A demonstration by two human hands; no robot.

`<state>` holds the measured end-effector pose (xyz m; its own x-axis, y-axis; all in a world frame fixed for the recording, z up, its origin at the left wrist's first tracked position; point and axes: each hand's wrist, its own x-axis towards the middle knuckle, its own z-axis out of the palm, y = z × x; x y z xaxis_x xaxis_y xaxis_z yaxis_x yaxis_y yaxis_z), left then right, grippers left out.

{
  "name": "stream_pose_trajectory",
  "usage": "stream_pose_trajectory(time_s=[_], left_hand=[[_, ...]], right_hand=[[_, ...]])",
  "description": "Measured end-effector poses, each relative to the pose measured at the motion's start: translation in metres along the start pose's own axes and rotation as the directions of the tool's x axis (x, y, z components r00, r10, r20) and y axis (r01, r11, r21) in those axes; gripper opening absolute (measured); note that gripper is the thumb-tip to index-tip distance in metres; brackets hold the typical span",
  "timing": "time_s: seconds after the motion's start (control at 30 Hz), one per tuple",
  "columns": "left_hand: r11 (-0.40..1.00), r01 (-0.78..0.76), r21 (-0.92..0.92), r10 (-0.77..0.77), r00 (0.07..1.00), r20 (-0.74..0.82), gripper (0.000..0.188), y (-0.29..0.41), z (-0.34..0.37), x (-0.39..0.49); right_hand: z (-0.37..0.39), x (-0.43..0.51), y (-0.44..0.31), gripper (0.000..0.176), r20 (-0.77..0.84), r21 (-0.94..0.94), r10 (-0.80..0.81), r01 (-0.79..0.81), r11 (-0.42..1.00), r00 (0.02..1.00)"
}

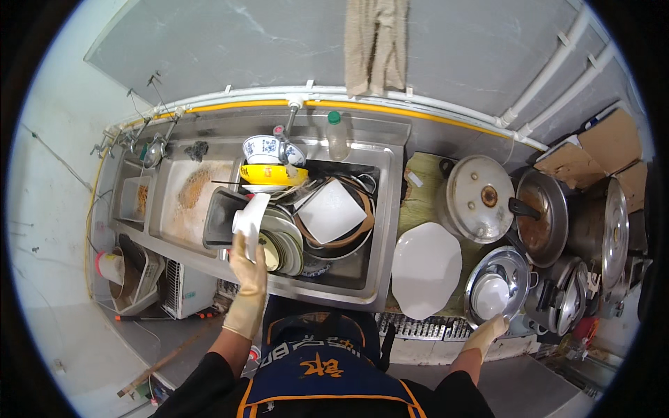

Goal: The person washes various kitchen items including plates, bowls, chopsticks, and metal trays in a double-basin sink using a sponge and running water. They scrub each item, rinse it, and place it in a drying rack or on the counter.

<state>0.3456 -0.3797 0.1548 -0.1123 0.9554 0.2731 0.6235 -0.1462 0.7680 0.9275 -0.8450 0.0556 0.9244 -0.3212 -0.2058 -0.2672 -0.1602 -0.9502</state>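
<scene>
My left hand (248,267), in a pale rubber glove, grips a white bowl (252,219) tipped on its side over the sink. Below that bowl, stacked plates (282,243) stand on edge beside a grey plastic bin (222,218). My right hand (487,334), gloved too, reaches to the near rim of a stainless steel basin (515,256). Its fingertips are at the edge of small white bowls (491,296) nested inside; whether they grip anything is hidden. A large white scalloped platter (427,270) lies between the sink and the basin.
The right sink basin (384,209) holds a square white plate (332,211) on pans, a yellow bowl (274,175) and patterned bowls (272,149) under the faucet (282,141). Foamy water fills the left basin (191,193). A lidded pot (478,198) and frying pan (543,224) stand right.
</scene>
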Motion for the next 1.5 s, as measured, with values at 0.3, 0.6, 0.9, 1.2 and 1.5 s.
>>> stream_pose_trajectory(time_s=[0.3,0.6,0.9,1.2,1.5], left_hand=[[0.911,0.402,-0.087,-0.402,0.915,0.018,0.069,-0.072,-0.022,0.014],[0.22,0.959,-0.179,-0.71,0.283,0.645,0.044,-0.106,0.021,0.01],[0.537,0.757,-0.373,-0.643,0.653,0.4,0.086,-0.093,-0.006,-0.014],[0.887,0.45,-0.1,-0.401,0.861,0.313,0.096,-0.098,-0.03,0.004],[0.76,0.609,-0.225,-0.541,0.786,0.298,0.089,-0.121,-0.052,0.0]], right_hand=[[0.213,-0.385,-0.021,0.036,0.961,-0.101,0.053,0.168,0.981,0.27],[0.377,-0.629,0.118,0.049,0.984,0.096,0.114,0.944,0.315,-0.138],[0.34,-0.608,0.015,0.035,0.964,-0.19,0.263,0.752,0.631,0.023],[0.352,-0.628,-0.024,0.058,0.827,-0.526,0.555,0.231,0.819,-0.086],[0.32,-0.543,-0.141,0.038,0.82,-0.535,0.572,-0.318,0.783,0.029]])
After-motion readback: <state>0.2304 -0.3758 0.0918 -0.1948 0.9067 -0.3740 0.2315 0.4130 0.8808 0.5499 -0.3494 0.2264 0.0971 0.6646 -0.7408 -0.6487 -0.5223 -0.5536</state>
